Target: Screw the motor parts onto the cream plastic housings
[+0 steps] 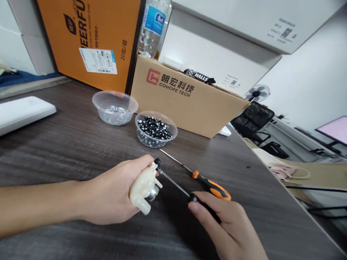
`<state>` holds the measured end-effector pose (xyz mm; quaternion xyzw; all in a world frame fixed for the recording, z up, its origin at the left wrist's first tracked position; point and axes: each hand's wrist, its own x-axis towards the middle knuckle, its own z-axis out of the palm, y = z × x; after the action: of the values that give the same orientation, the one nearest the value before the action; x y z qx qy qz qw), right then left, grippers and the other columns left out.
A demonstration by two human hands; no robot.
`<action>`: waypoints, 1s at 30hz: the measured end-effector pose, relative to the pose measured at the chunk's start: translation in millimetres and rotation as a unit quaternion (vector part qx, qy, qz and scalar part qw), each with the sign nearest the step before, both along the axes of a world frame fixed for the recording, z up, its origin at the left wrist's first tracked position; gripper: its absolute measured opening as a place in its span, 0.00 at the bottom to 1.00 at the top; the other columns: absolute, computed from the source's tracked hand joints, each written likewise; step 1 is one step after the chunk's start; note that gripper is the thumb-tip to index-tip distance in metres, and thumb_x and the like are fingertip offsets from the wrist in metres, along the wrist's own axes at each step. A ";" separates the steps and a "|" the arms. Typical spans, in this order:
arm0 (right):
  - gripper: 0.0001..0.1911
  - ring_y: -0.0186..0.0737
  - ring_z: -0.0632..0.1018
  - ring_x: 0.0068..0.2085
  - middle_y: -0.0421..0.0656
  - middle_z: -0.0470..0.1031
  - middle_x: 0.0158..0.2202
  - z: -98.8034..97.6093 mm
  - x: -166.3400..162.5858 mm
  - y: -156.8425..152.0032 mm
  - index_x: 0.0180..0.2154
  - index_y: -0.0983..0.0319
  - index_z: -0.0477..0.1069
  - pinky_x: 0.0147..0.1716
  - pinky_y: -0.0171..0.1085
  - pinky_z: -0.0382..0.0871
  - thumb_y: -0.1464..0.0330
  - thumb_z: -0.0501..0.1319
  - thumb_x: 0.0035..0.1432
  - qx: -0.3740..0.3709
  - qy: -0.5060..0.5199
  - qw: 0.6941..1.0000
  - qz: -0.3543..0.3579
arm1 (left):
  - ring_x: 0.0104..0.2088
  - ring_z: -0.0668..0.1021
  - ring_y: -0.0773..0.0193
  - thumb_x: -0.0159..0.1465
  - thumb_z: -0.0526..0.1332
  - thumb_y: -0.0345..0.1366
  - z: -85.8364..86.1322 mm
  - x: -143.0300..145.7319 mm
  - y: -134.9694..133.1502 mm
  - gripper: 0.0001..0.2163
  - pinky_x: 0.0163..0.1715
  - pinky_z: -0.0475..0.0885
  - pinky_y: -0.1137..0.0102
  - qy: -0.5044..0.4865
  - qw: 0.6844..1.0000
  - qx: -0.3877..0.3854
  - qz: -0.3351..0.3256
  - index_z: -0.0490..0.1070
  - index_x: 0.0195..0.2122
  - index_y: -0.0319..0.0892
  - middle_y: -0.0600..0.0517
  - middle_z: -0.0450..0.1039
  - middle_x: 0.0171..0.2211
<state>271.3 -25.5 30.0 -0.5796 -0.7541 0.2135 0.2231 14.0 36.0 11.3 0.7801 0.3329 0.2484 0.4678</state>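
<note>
Beyond the screwdriver (211, 187), COHOPE TECH carton (175, 102)

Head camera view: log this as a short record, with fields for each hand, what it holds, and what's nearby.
Left hand: grips cream plastic housing
Right hand: holds black-handled screwdriver, tip at the housing
Beside right hand: orange-handled screwdriver
Surface: dark wood-grain desk
Bowls: clear bowl of dark beads; clear bowl of small silver parts
Behind: Cohope Tech cardboard box
</note>
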 end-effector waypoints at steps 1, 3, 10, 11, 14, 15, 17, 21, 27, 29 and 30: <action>0.20 0.38 0.70 0.26 0.36 0.68 0.23 0.9 -0.9 0.3 0.28 0.57 0.69 0.27 0.36 0.62 0.56 0.55 0.72 -0.059 0.045 0.997 -0.014 | 0.28 0.65 0.68 0.57 0.60 0.26 -0.1 -0.4 -0.7 0.14 0.27 0.63 0.70 0.001 1.000 0.002 -0.002 0.55 0.35 0.48 0.61 0.63 0.31; 0.24 0.34 0.59 0.21 0.33 0.57 0.19 1.3 -1.8 1.2 0.28 0.59 0.68 0.21 0.35 0.53 0.50 0.54 0.71 -0.177 0.139 0.974 -0.027 | 0.28 0.65 0.68 0.56 0.61 0.26 -1.7 -0.8 -1.6 0.14 0.27 0.63 0.70 0.005 1.000 0.004 -0.009 0.55 0.35 0.48 0.61 0.63 0.31; 0.15 0.41 0.75 0.32 0.39 0.75 0.30 -6.6 -4.1 4.1 0.33 0.58 0.74 0.32 0.37 0.66 0.57 0.60 0.68 -0.056 0.024 0.998 -0.020 | 0.27 0.66 0.69 0.58 0.60 0.28 -7.8 2.2 1.3 0.13 0.26 0.63 0.71 -0.015 1.000 0.013 0.006 0.55 0.34 0.48 0.63 0.63 0.30; 0.13 0.42 0.76 0.34 0.39 0.78 0.32 -7.4 -3.9 4.7 0.34 0.57 0.75 0.34 0.38 0.68 0.58 0.60 0.68 -0.028 -0.002 1.000 -0.014 | 0.27 0.66 0.69 0.58 0.60 0.28 -7.7 2.8 1.8 0.12 0.26 0.63 0.71 -0.019 1.000 0.011 0.006 0.55 0.34 0.49 0.63 0.63 0.29; 0.12 0.43 0.80 0.35 0.39 0.81 0.34 -8.6 -1.2 6.3 0.40 0.56 0.76 0.36 0.40 0.70 0.59 0.57 0.71 0.036 -0.042 0.998 0.011 | 0.28 0.66 0.68 0.58 0.60 0.28 -7.4 3.8 2.1 0.12 0.27 0.64 0.71 -0.008 1.000 0.014 0.016 0.56 0.34 0.48 0.63 0.64 0.30; 0.12 0.43 0.80 0.35 0.39 0.81 0.35 -8.6 0.1 6.7 0.42 0.55 0.76 0.36 0.40 0.70 0.60 0.56 0.72 0.050 -0.052 0.997 0.016 | 0.28 0.66 0.68 0.57 0.61 0.28 -7.7 4.0 1.9 0.12 0.27 0.64 0.71 0.005 1.000 0.018 0.024 0.56 0.34 0.48 0.63 0.64 0.30; 0.10 0.43 0.82 0.35 0.38 0.82 0.36 -8.6 2.5 7.0 0.44 0.54 0.76 0.35 0.40 0.71 0.60 0.56 0.73 0.066 -0.068 0.995 0.021 | 0.27 0.66 0.68 0.57 0.61 0.29 -8.6 4.2 1.3 0.12 0.26 0.63 0.70 0.030 0.999 0.023 0.036 0.56 0.33 0.48 0.63 0.65 0.29; 0.08 0.44 0.83 0.34 0.38 0.83 0.37 -10.1 6.1 6.3 0.45 0.53 0.76 0.36 0.40 0.72 0.60 0.60 0.69 0.090 -0.070 0.993 -0.004 | 0.27 0.67 0.68 0.57 0.62 0.31 -10.2 4.6 0.6 0.12 0.26 0.62 0.69 0.058 0.997 0.025 0.039 0.56 0.33 0.48 0.63 0.66 0.29; 0.07 0.41 0.80 0.32 0.37 0.81 0.33 -6.9 5.8 4.6 0.43 0.55 0.74 0.33 0.38 0.70 0.61 0.60 0.70 0.093 -0.049 0.994 0.013 | 0.29 0.68 0.67 0.56 0.63 0.31 -11.1 4.1 0.5 0.13 0.28 0.64 0.69 0.066 0.996 0.023 0.052 0.57 0.34 0.48 0.62 0.66 0.31; 0.12 0.39 0.78 0.30 0.36 0.79 0.30 -2.5 3.1 3.6 0.38 0.56 0.73 0.32 0.37 0.68 0.60 0.56 0.73 0.054 -0.050 0.997 0.030 | 0.29 0.68 0.67 0.55 0.62 0.30 -11.5 3.3 -0.3 0.13 0.28 0.64 0.69 0.063 0.997 0.021 0.049 0.57 0.35 0.48 0.62 0.66 0.31; 0.16 0.37 0.77 0.29 0.36 0.77 0.28 -0.3 1.7 3.1 0.34 0.57 0.72 0.30 0.36 0.66 0.60 0.54 0.74 0.026 -0.047 0.998 0.032 | 0.29 0.68 0.67 0.55 0.62 0.30 -11.8 2.9 -0.8 0.13 0.28 0.64 0.69 0.062 0.997 0.022 0.046 0.57 0.35 0.49 0.62 0.66 0.31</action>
<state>272.9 -22.4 29.8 -0.5583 -0.7873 0.1737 0.1955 16.9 35.3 -0.5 0.7880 0.3912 0.2286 0.4168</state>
